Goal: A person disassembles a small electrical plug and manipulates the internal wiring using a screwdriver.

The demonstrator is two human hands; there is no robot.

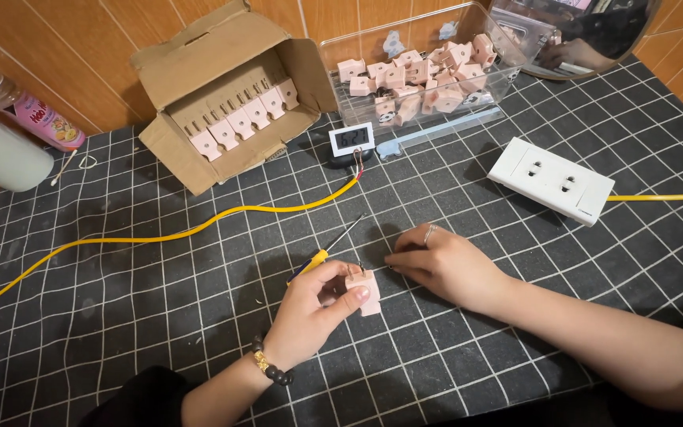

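Two bare hands work low over your black cloth mat with its white grid (160,316). Behind them sit the open brown cardboard box (231,95), the clear plastic bin of pink parts (428,75) and the white double socket block (551,180). Your left hand (310,312) pinches the small pink plastic block (364,291) and a yellow-handled screwdriver (322,258). Your right hand (444,265) lies just beside it, fingers pressed together on the mat.

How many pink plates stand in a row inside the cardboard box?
6 pink plates can be counted, side by side in a slanted row inside the open cardboard box, from lower left to upper right. More may be hidden behind them.
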